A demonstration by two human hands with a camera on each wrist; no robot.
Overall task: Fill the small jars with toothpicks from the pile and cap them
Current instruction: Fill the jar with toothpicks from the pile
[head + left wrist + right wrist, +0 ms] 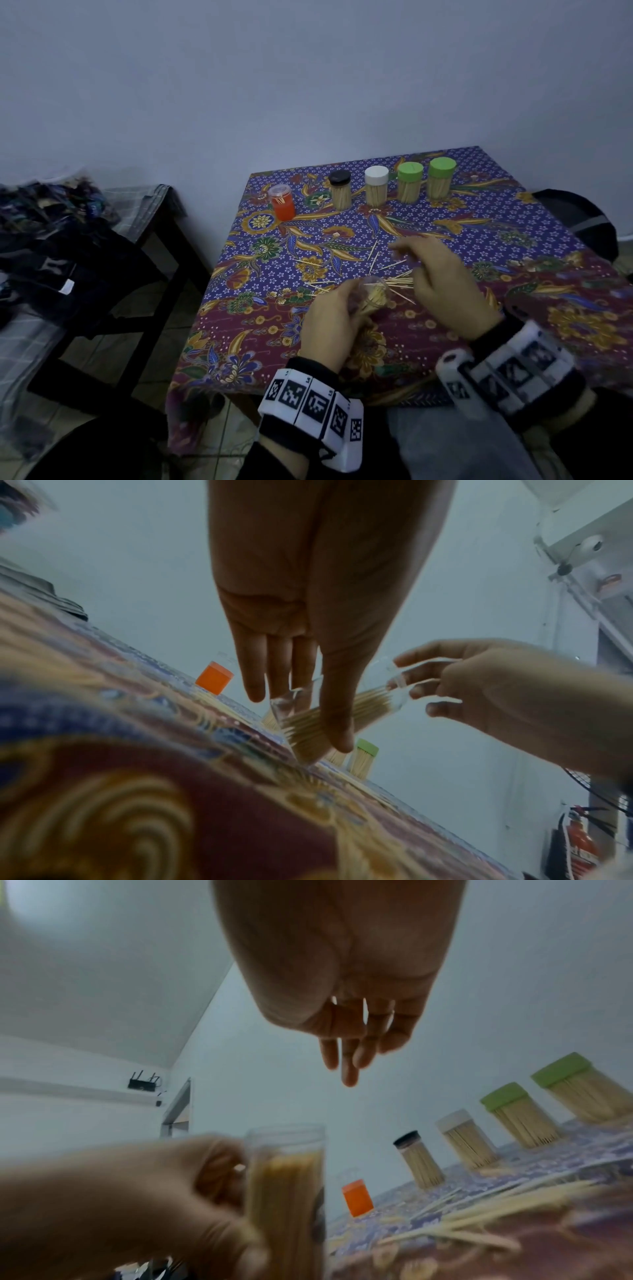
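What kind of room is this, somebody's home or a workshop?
Most likely a room in a home. A small table under a floral batik cloth stands against a plain wall, clothes are heaped on a bench beside it, and a wifi router hangs high up.

1. No words, brand names, labels or numbers can be read in any view.
2. The white wrist bands (310,404) carry black-and-white square code markers, which are patterns and not text.
3. The jar caps (410,171) bear nothing legible.

Right hand (442,274) blurred beside the open jar (375,296), its fingertips indistinct, desk (513,219) near edge cut off
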